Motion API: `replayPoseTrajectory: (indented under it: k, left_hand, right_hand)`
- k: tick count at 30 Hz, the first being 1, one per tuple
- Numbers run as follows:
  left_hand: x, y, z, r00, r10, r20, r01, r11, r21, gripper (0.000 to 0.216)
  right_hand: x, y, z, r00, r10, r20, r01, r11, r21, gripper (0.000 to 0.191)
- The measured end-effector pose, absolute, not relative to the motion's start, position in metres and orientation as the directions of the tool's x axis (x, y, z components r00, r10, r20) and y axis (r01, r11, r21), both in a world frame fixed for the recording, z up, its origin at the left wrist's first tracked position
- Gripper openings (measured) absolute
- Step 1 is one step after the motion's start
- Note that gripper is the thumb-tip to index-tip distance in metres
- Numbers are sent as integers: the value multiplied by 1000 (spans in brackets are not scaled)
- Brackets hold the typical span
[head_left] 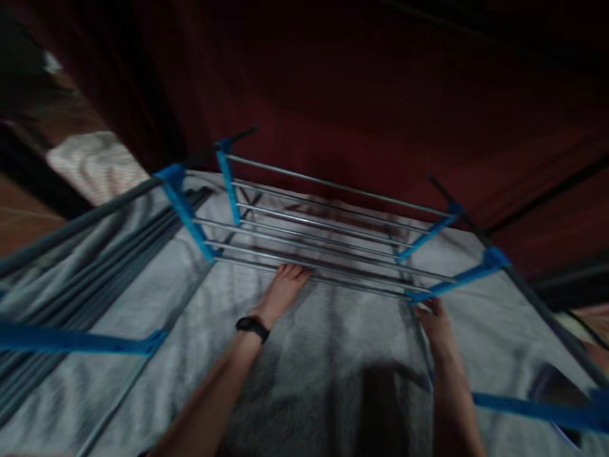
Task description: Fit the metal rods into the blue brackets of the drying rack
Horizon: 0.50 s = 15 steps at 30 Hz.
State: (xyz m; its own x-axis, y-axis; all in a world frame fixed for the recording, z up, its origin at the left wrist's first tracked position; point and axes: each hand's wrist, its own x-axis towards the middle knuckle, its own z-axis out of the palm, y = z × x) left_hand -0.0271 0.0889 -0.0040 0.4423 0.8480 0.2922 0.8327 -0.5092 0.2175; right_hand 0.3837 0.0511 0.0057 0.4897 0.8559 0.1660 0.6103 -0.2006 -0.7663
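A rack of thin metal rods and blue plastic brackets lies on a grey blanket. My left hand (285,291), with a black band (253,327) at its wrist, has its fingers closed over the front metal rod (356,286), left of the rod's middle. My right hand (435,322) is at the lower end of the right blue bracket (464,280), its fingers curled where the rods meet it; the exact grip is blurred and partly hidden. At the rods' other end is the left blue bracket (186,212). Farther back stand two more blue brackets.
Several loose grey tubes (114,251) lie on the blanket (304,362) at left. More blue brackets (76,338) are near the lower left and right edges. A dark red curtain (333,95) hangs behind the rack. A dark object (559,387) rests at lower right.
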Motion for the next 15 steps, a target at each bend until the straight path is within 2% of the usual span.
replayPoseTrajectory:
  k: [2,5,15]
  left_hand:
    - [-30,98,-11,435,850,296,833,-505,227,49]
    - [-33,108,-17,456,836,305,821,-528,217,55]
    - [-35,108,-15,472,833,290,812,-538,224,54]
  right_hand:
    - [373,53,14,553,821,141,571,-251,-782,44]
    - [368,57,17,560,822,98,537,-271,-799,42]
    - [369,54,12,547,833,90,528,-260,-808,43]
